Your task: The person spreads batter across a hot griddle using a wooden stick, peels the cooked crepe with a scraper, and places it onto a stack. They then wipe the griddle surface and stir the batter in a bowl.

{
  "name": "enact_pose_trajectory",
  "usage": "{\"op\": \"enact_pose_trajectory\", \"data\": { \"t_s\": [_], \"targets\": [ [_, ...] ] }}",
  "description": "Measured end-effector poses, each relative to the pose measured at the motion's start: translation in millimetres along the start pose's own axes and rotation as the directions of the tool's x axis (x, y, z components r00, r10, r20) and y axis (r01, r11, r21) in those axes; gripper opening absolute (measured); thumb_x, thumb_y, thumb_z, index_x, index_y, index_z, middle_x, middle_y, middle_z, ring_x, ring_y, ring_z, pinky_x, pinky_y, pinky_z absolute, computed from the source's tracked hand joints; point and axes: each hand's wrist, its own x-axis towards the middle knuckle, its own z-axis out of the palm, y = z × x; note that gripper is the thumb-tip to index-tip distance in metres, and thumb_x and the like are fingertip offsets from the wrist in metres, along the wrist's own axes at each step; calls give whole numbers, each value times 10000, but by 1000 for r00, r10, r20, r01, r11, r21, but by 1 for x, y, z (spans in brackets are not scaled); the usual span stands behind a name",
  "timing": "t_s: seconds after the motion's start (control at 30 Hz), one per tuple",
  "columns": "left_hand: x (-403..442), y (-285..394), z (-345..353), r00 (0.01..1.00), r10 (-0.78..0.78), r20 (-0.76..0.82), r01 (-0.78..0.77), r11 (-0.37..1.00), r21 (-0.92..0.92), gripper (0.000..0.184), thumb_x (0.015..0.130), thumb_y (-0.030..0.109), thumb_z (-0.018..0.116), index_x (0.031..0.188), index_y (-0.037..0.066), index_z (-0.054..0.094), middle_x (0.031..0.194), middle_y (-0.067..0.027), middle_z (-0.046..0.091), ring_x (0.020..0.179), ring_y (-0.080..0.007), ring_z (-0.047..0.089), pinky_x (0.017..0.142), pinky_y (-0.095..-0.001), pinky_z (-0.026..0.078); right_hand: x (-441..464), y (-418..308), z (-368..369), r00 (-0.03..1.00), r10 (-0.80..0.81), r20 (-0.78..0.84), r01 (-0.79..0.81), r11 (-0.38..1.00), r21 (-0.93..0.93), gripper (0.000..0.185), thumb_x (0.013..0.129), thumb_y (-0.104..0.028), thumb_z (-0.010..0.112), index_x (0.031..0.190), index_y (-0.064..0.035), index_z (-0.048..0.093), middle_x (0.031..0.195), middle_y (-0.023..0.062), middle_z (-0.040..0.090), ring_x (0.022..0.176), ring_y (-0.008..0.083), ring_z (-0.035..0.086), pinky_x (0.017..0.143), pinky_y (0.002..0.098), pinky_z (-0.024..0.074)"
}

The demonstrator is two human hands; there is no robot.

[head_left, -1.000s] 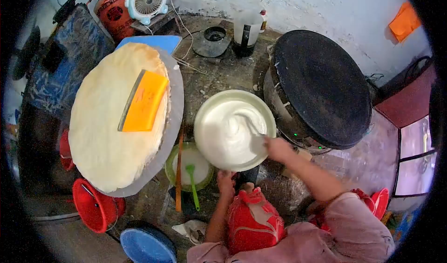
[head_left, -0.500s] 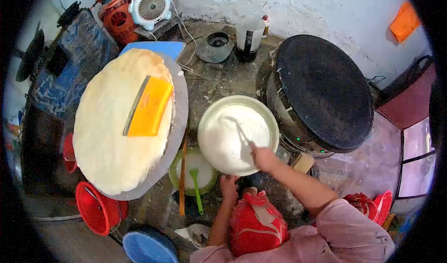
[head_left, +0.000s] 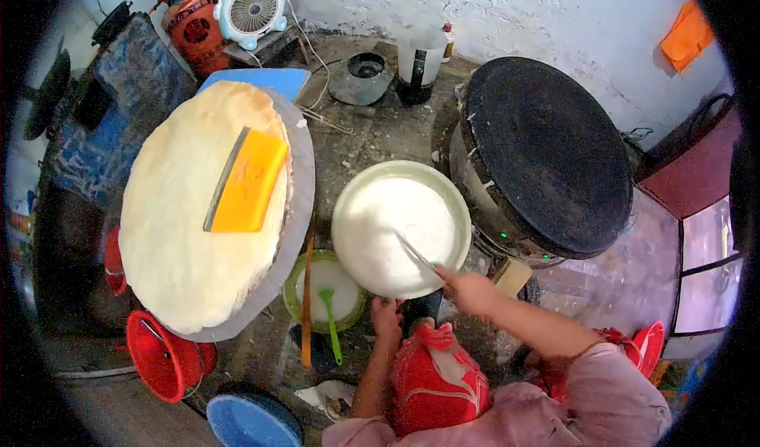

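A pale green bowl (head_left: 401, 229) of white batter stands in the middle. My right hand (head_left: 470, 290) is closed round the handle of a metal utensil (head_left: 415, 251), whose far end is hidden in the batter. At the bowl's near rim is my left hand (head_left: 386, 317), its fingers curled against the edge. To the left, an orange scraper (head_left: 251, 182) lies on a stack of round flatbreads (head_left: 186, 210). Below the bowl's left side, a smaller green bowl (head_left: 342, 320) holds whitish liquid, a green brush (head_left: 331, 328) and a wooden stick (head_left: 307, 304) across it.
A large round black griddle (head_left: 546, 158) stands at the right. Behind are a clear pitcher (head_left: 419, 59), a bottle (head_left: 448, 42) and a small fan (head_left: 252, 10). Red (head_left: 165, 356) and blue (head_left: 252, 422) basins sit at the lower left.
My right hand has moved the utensil round through the batter, now towards the bowl's near right side. My left hand stays at the near rim. The view has shifted slightly.
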Motion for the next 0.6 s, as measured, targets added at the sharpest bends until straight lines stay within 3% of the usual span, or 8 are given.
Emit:
{"op": "enact_pose_trajectory", "data": {
  "t_s": [0.07, 0.1, 0.13, 0.27, 0.33, 0.43, 0.53, 0.6],
  "targets": [
    [1, -2, 3, 999, 46, 26, -44, 997, -60, 246, 858, 228, 559, 1042, 99, 458, 895, 0, 568, 732, -114, 551, 467, -238, 339, -21, 51, -5, 983, -15, 183, 25, 998, -49, 523, 821, -178, 480, 1318, -278, 349, 806, 178, 605, 742, 326, 608, 654, 430, 488],
    [1, -5, 2, 995, 95, 37, -90, 989, -119, 250, 857, 232, 560, 1042, 97, 459, 881, 0, 564, 721, -112, 546, 461, -238, 339, -30, 48, -40, 970, 26, 241, 5, 992, -124, 469, 825, -194, 490, 1284, -227, 400, 804, 173, 605, 747, 320, 611, 653, 422, 491],
    [0, -8, 1, 996, 86, 33, -82, 990, -118, 250, 857, 232, 560, 1042, 97, 459, 881, 0, 564, 721, -112, 546, 461, -238, 339, -14, 94, -14, 990, 11, 139, 0, 997, -83, 414, 821, -205, 499, 1231, -171, 448, 814, 171, 613, 740, 326, 611, 641, 434, 491],
    [10, -17, -2, 992, 123, 16, -121, 988, -100, 402, 856, 248, 567, 1160, 26, 427, 1036, -87, 578, 862, -180, 604, 472, -274, 433, 51, 44, 13, 989, 59, -134, -60, 998, -3, 333, 809, -182, 488, 1117, -55, 511, 848, 208, 611, 746, 368, 601, 653, 463, 482],
    [13, -17, -4, 991, 133, 30, -130, 987, -93, 395, 863, 261, 553, 1164, 40, 423, 1059, -65, 565, 824, -169, 599, 488, -275, 418, 38, -3, 20, 973, -10, -229, 28, 997, 78, 428, 825, -177, 492, 1234, -63, 437, 750, 199, 597, 697, 364, 586, 629, 449, 460],
    [80, -82, -24, 917, 392, 69, -398, 905, 152, 357, 850, 247, 570, 1135, 59, 468, 938, -36, 585, 777, -121, 563, 542, -267, 424, -8, 13, -4, 999, -33, 23, 33, 999, 4, 449, 817, -159, 491, 1255, -91, 424, 806, 199, 605, 722, 355, 594, 652, 442, 473],
    [-1, -10, 2, 990, 135, -35, -137, 988, -67, 376, 849, 263, 570, 1136, 38, 474, 931, -45, 592, 766, -128, 569, 566, -278, 438, -26, 64, -37, 980, 3, 197, 14, 996, -84, 432, 802, -147, 492, 1232, -122, 452, 871, 181, 615, 763, 344, 604, 685, 434, 486],
    [-2, -7, 1, 987, 156, -26, -157, 986, -59, 366, 850, 264, 568, 1124, 38, 478, 929, -44, 596, 762, -129, 574, 552, -272, 431, 13, 81, -24, 997, 62, -48, -67, 993, -99, 385, 802, -167, 498, 1187, -140, 497, 884, 170, 618, 765, 345, 604, 676, 430, 491]
  ]
}}
